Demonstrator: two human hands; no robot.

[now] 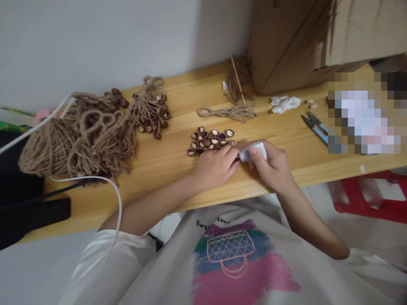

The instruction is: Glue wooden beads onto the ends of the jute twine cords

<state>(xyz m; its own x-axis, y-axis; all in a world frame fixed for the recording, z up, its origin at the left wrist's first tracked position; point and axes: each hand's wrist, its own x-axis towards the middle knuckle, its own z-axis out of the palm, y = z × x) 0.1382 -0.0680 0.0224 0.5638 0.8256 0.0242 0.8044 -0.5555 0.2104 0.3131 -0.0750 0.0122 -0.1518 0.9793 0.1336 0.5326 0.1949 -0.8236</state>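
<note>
In my right hand (275,165) is a small white-and-grey squeeze tube (258,151), gripped between thumb and fingers. Its narrow dark end points left, toward the fingers of my left hand (218,167). That hand is closed, knuckles up, at the near edge of a cluster of brown half nut shells (210,137) with pale or dark insides. Whatever its fingertips hold is hidden from view. Just behind the shells lies a looped bundle of jute cord (225,112) with frayed ends.
At left a large heap of jute cords (76,144) lies near corded bunches of nuts (152,114); a white cable (119,199) crosses there. Blue-handled snips (314,125), crumpled tissue (284,103) and a cardboard box (286,46) are on the right. Below stands a red stool (372,203).
</note>
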